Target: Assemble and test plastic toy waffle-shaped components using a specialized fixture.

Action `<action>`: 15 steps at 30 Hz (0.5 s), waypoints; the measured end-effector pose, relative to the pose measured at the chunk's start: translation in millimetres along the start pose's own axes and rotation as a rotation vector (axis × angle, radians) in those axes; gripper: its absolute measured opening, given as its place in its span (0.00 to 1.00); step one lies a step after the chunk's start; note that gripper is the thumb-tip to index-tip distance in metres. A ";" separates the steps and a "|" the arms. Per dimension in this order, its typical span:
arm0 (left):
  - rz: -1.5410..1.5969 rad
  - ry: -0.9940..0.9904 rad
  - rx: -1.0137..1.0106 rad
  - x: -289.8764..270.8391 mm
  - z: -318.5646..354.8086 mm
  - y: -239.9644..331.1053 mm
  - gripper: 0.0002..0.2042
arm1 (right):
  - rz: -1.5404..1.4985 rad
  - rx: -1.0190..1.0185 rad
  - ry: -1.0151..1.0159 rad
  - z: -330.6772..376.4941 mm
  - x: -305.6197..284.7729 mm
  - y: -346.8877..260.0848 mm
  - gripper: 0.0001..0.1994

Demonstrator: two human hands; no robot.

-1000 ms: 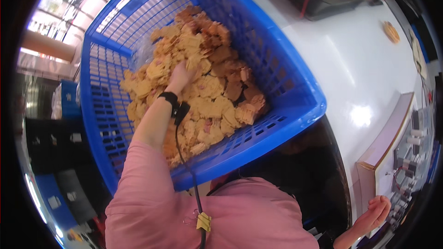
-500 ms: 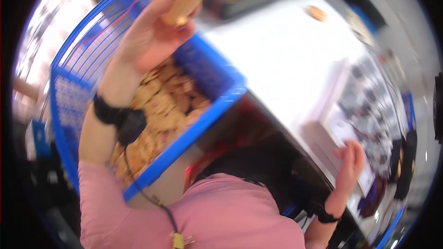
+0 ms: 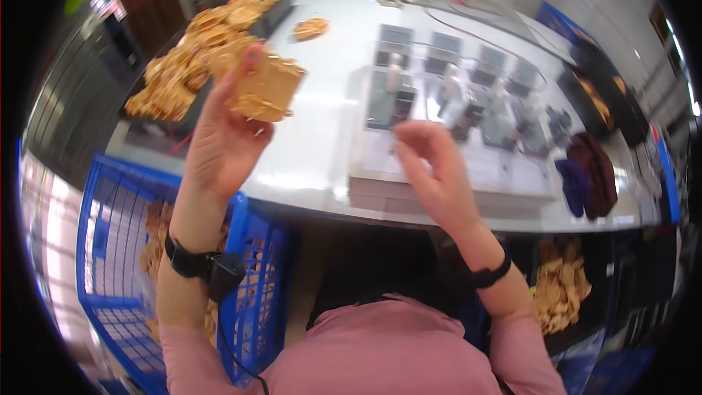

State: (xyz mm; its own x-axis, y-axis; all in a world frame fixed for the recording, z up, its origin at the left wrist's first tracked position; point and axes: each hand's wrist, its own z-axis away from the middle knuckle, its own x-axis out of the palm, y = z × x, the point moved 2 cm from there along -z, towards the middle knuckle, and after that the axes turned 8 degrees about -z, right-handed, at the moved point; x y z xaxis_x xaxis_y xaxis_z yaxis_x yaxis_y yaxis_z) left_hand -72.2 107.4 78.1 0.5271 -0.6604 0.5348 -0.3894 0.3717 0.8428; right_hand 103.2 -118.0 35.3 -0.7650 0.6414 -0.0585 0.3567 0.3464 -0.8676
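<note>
Left hand held a stack of tan squares over the desk.
Left hand (image 3: 223,139) gripped the stack (image 3: 268,88) raised above the white desk (image 3: 322,139), just beside a heaped tray (image 3: 191,58); long axis tilted, top edge pointing up-right. Right hand (image 3: 431,168) hovered empty, fingers loosely curled, near a grey fixture (image 3: 453,102). Blue basket (image 3: 110,263) sat lower left.

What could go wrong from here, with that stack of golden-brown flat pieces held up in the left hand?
1. The left hand pinches the stack of pieces only at its lower edge; loose ones might slip onto the white table.
2. The right hand is raised, empty, apart from the stack, giving no support.
3. The heaped pile behind looks full; more pieces might spill.
</note>
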 end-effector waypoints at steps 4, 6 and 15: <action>-0.032 -0.014 0.014 -0.9 -15.9 -6.4 0.28 | 0.093 -0.212 -0.174 -10.1 3.0 -30.1 0.07; -0.034 -0.272 0.032 -10.3 -22.7 -8.5 0.31 | 0.079 -0.239 -0.176 -12.7 2.0 -28.6 0.06; 0.070 -0.494 -0.115 -93.6 -72.0 0.7 0.28 | 0.669 -0.651 -0.506 -119.2 96.8 -53.0 0.18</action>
State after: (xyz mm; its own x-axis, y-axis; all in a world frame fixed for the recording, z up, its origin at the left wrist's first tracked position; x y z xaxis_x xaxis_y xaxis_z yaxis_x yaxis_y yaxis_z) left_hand -67.4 216.5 33.0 0.0719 -0.8509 0.5204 -0.3103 0.4768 0.8224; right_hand 74.1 7.3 134.4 -0.3879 0.5290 -0.7548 0.8910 0.4248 -0.1602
